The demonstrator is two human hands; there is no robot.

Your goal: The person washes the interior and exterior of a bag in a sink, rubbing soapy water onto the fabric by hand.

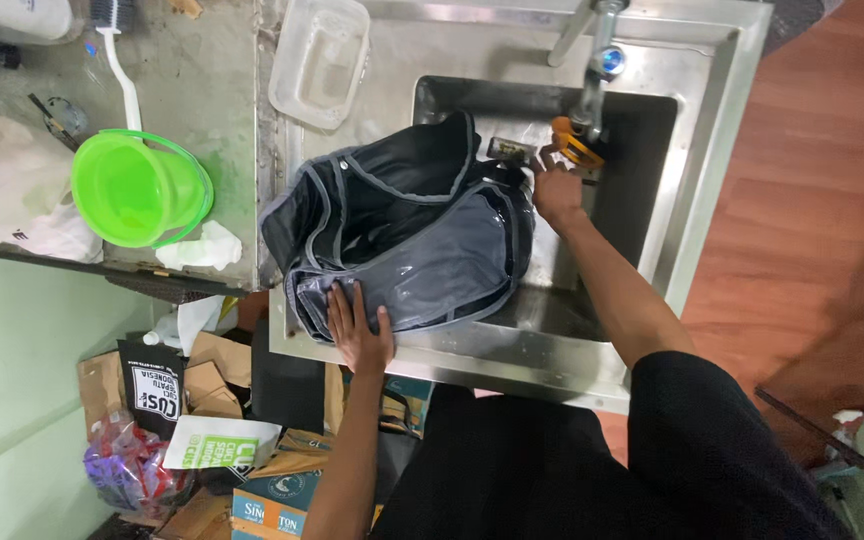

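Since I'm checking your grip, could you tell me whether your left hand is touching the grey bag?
Touching: the head view shows the left hand pressed flat on the grey bag at the sink's front rim.

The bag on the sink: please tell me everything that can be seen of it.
The bag is dark grey and black with lighter grey piping, of a slightly shiny, wet-looking fabric. Its top gapes open and slack. It lies half on the steel sink rim, half over the basin. The left hand presses flat on its near edge; the right hand is at its far end.
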